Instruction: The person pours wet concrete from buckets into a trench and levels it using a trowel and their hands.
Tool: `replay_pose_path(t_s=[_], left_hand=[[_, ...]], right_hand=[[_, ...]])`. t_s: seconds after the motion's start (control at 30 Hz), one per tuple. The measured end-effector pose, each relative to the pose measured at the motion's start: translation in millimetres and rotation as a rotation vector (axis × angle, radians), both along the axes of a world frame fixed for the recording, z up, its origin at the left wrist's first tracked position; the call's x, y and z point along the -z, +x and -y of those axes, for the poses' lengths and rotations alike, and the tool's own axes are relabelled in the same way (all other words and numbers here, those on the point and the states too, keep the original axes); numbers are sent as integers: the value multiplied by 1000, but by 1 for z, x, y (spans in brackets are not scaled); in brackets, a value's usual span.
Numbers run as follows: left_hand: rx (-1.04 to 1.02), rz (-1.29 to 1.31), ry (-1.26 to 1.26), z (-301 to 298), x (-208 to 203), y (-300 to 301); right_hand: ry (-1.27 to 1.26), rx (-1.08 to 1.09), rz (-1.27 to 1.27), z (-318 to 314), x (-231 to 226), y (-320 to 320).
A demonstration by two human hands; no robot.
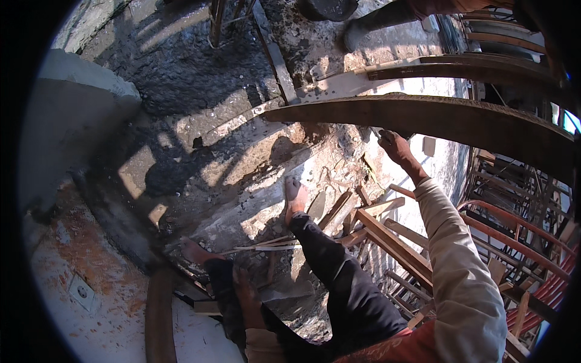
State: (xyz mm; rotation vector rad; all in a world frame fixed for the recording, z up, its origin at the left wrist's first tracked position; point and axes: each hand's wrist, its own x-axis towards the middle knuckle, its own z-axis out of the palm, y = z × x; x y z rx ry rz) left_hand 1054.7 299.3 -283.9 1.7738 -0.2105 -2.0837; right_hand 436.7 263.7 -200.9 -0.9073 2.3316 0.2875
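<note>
My right hand is stretched out beside the lower edge of a long brown wooden plank. Its fingers are closed round something small that the hand and shadow mostly hide. My left hand rests in shade against my dark trouser leg, its fingers laid along the cloth, and nothing shows in it. Under the plank's near end runs a strip of rough, broken ground. Beyond it lies a dark, wet concrete surface, edged by a narrow timber strip.
Loose timber pieces are heaped by my right leg. Red metal frames stand at the right. A grey concrete block and a wall with a socket are at left. A person's boot shows at the top.
</note>
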Motion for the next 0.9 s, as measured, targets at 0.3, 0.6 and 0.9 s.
replay_pose_path(t_s=[0.3, 0.6, 0.9], left_hand=[[254, 70, -75, 32, 2, -22], [63, 25, 36, 35, -5, -32], [184, 112, 104, 7, 28, -32]], right_hand=[[-1084, 508, 406, 127, -15, -5], [-1414, 1074, 380, 187, -103, -53], [-1151, 1152, 471, 27, -212, 59]])
